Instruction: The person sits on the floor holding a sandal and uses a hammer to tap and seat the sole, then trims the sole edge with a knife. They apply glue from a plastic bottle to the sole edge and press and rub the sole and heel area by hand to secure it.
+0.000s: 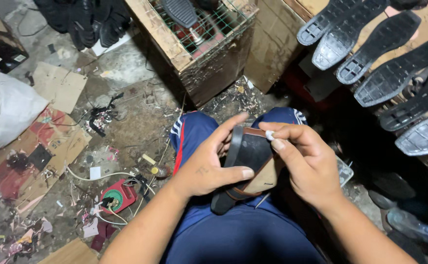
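We are in a small shoemaking workshop. A row of black rubber soles point(385, 54) lies tread-up along a wooden board at our right. More black soles point(84, 19) are heaped on the gritty concrete floor point(135, 117), among cardboard scraps point(57, 85) and trimmings. A rough wooden crate point(199, 44) topped with green wire mesh stands ahead of us.

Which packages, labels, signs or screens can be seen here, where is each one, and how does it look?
Flattened cardboard package: on the floor at left, red and tan, torn, printed side up.
Plain cardboard sheet: floor, upper left, brown, roughly rectangular.
White sack: far left edge, bulging, soft.
Small white label: on a dark box, top left corner.
No signs or screens show.
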A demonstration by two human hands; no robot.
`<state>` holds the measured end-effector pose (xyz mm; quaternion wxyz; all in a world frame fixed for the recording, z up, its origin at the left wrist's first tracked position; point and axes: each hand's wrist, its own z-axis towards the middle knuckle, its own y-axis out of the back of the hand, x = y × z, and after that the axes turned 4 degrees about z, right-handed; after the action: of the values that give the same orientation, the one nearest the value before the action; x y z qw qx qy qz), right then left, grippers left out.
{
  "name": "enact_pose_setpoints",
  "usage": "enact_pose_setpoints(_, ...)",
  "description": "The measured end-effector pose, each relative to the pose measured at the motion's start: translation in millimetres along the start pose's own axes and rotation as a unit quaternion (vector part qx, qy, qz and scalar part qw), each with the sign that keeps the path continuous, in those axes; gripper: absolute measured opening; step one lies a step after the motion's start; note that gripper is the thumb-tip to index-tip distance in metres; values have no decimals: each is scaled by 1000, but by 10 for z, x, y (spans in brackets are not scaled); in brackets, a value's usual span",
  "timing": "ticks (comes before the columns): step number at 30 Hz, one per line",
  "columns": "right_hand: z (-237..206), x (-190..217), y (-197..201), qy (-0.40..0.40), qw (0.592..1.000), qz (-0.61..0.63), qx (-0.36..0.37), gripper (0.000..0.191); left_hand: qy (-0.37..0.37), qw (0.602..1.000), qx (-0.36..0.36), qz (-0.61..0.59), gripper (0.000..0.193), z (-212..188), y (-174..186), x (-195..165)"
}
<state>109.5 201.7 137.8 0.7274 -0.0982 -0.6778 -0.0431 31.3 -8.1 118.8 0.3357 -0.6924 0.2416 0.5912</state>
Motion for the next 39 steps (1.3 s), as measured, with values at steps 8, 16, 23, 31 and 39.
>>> enact_pose_setpoints(8, -142, 152, -83, 214, 930, -298, 14, 13, -50, 990, -72, 108, 80, -58, -201, -137)
enact_pose_setpoints(16, -120, 127, -214, 244, 919, -310, 7, 16, -81, 968, -133, 197, 81, -176, -219, -131)
enact_pose_setpoints(23, -140, 141, -281, 233, 926, -297, 0, 13, -56, 975, -137, 169, 79, -203, -198, -131)
enact_pose_setpoints(31, 145, 215, -94, 68, 993, 38, -84, 10, -84, 982, -91, 142, 80, -236, -194, -99)
enact_pose_setpoints(39, -202, -39, -70, 20, 1000, -16, -13, 15, -67, 971, -192, 123, 79, -214, -110, -116)
